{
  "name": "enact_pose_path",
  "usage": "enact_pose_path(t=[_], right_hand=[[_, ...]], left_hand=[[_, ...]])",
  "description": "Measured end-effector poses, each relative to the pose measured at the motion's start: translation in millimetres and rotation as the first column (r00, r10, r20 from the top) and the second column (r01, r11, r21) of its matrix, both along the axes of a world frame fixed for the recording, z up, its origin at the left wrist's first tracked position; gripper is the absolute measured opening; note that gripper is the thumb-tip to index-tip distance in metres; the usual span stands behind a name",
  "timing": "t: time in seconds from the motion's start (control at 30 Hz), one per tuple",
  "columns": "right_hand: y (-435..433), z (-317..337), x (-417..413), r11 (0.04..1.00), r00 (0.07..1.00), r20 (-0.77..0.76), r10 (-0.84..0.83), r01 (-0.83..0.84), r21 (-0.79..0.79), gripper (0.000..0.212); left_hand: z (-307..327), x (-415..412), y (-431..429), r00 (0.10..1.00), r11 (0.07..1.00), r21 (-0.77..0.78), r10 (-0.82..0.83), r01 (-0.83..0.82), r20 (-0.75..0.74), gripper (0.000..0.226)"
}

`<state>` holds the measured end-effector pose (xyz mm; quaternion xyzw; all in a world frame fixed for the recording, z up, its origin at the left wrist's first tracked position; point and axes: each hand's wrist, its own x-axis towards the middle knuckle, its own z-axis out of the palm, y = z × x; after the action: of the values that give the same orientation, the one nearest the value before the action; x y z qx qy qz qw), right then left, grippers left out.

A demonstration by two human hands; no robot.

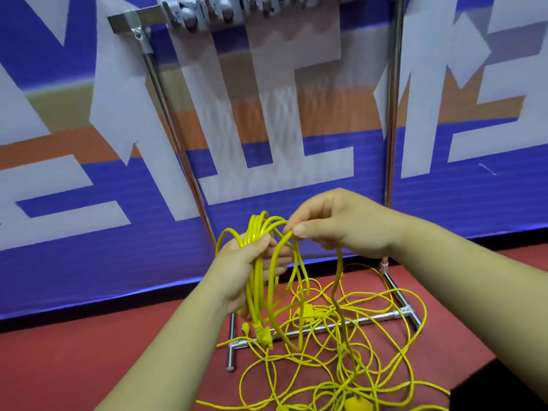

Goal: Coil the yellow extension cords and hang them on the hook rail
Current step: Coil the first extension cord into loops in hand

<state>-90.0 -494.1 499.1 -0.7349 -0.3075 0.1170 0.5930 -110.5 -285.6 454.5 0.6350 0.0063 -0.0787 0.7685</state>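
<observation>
My left hand (246,271) grips a bundle of yellow cord loops (258,292) that hang down from it, with a yellow plug (262,336) dangling at the bottom. My right hand (335,223) pinches a strand of the same yellow cord (289,232) between thumb and fingers, just right of the bundle's top. From that pinch the cord drops into a loose yellow tangle (341,366) spread on the red floor. The hook rail (207,16) with metal hooks runs across the top of the view, well above both hands.
The rail stands on a chrome frame with two uprights (393,114) and a floor base bar (355,323) under the tangle. A blue, white and orange banner wall (89,203) is right behind. Red floor (89,351) lies at the left.
</observation>
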Motion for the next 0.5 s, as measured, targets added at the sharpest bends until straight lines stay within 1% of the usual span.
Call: enact_pose_path(t=[0.1,0.2,0.3,0.4,0.5], right_hand=[[-8,-15,11,0.958,0.974,-0.006,-0.228,0.225,0.176,0.016],[-23,-27,25,0.877,0.918,-0.083,-0.387,0.395,0.274,0.016],[-33,-32,37,0.829,0.897,-0.169,-0.409,0.443,0.341,0.013],[-42,-32,49,0.789,0.868,-0.178,-0.464,0.496,0.364,0.012],[-60,-36,67,0.691,0.789,-0.218,-0.574,0.61,0.388,0.011]], left_hand=[[-1,-1,-14,0.992,0.991,-0.109,-0.085,0.075,-0.093,0.018],[-2,4,-24,0.979,0.981,-0.142,-0.153,0.135,-0.131,0.026],[-7,11,-34,0.97,0.972,-0.137,-0.208,0.19,-0.128,0.024],[-16,21,-41,0.945,0.951,-0.123,-0.3,0.285,-0.13,0.018],[-25,31,-40,0.895,0.902,-0.136,-0.426,0.409,-0.134,0.017]])
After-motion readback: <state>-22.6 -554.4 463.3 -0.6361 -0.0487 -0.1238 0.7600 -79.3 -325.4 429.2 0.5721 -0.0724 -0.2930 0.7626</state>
